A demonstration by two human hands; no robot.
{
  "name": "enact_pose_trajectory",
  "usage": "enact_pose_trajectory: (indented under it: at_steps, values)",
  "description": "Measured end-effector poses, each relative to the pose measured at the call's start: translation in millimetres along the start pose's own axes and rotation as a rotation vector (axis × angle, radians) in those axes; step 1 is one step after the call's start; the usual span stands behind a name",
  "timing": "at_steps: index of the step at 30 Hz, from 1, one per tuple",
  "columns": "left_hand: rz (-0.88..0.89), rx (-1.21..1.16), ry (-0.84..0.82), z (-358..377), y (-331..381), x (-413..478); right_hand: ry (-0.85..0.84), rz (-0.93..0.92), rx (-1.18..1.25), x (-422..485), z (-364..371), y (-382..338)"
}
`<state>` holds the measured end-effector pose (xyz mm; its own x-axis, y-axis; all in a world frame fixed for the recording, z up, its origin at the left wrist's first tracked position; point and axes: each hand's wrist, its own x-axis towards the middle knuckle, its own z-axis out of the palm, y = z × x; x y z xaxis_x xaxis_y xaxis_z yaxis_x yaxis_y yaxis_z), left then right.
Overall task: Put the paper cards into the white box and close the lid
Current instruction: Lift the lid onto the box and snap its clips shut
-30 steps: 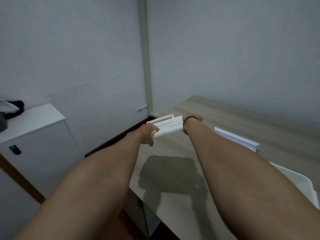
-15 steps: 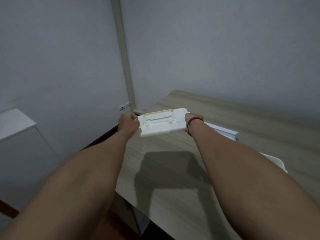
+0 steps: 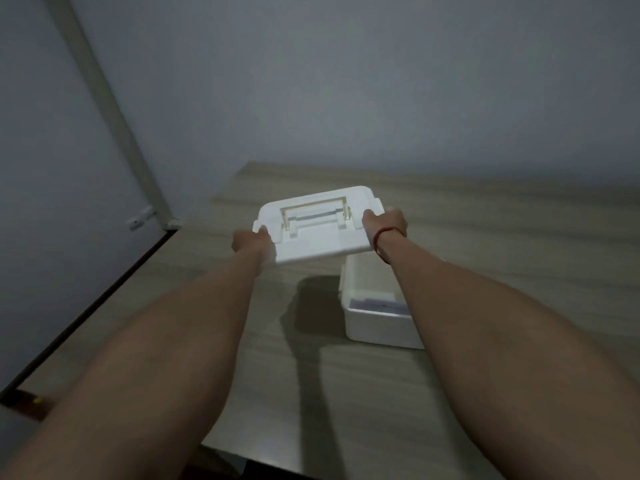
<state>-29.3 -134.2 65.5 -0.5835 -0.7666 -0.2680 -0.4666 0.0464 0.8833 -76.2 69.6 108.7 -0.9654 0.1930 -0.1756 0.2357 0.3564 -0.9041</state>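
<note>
I hold the white lid point(image 3: 317, 233) in the air with both hands, its flat carry handle facing up. My left hand point(image 3: 250, 241) grips its left end and my right hand point(image 3: 384, 225), with a red string on the wrist, grips its right end. The open white box point(image 3: 375, 325) stands on the wooden table just below and to the right of the lid. Pale paper cards point(image 3: 377, 304) lie inside the box, partly hidden by my right forearm.
The wooden table point(image 3: 485, 216) runs back to a grey wall. Its left edge drops to a dark floor strip point(image 3: 86, 306). A pale vertical pipe point(image 3: 114, 116) runs down the wall corner at the left.
The lid, held in both hands, has come toward the box, and my view has swung right and down, so the open box now shows under the lid.
</note>
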Motion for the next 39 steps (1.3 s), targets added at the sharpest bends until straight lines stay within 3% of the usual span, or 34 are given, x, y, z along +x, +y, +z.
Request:
enact_pose_trajectory:
  at_steps: [6, 14, 28, 39]
  values:
    - [0.060, 0.080, -0.117, 82, 0, -18, 0.121, 0.031, -0.270, 39, -58, 48]
    - [0.152, 0.284, -0.221, 143, -19, -42, 0.166, 0.144, -0.359, 63, -84, 110]
    - [0.133, 0.431, -0.225, 179, -53, -32, 0.112, 0.251, -0.345, 83, -74, 160]
    - [0.122, 0.395, -0.355, 183, -57, -33, 0.136, 0.339, -0.361, 83, -91, 168]
